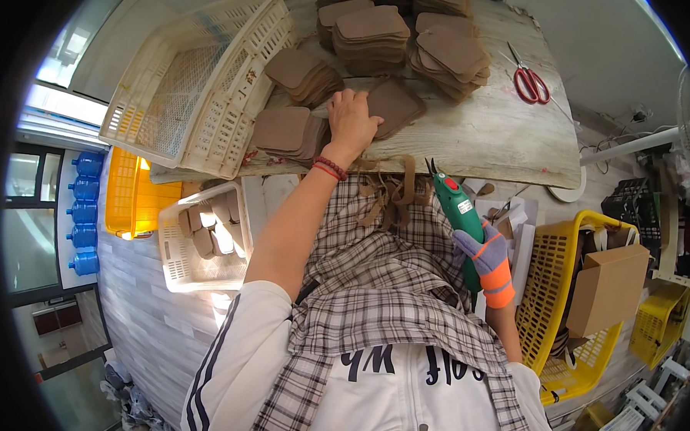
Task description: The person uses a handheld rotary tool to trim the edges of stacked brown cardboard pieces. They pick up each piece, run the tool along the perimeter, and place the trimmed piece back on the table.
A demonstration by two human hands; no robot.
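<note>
My bare left hand, with a red bead bracelet at the wrist, reaches over the table among stacks of brown fabric pieces. Its thumb is spread out against the edge of a low brown stack. The fingers are apart from the thumb, their tips partly hidden, and I see nothing held. A purple and orange glove covers my right hand, which is wrapped round a green electric cutter. The cutter's dark pointed blades tilt up toward the table's front edge. Brown strips hang over that edge onto my plaid apron.
Taller brown stacks stand farther back on the wooden table. Red-handled scissors lie at the right. A white crate borders the left side. Below are a crate of brown pieces and a yellow basket with a cardboard box.
</note>
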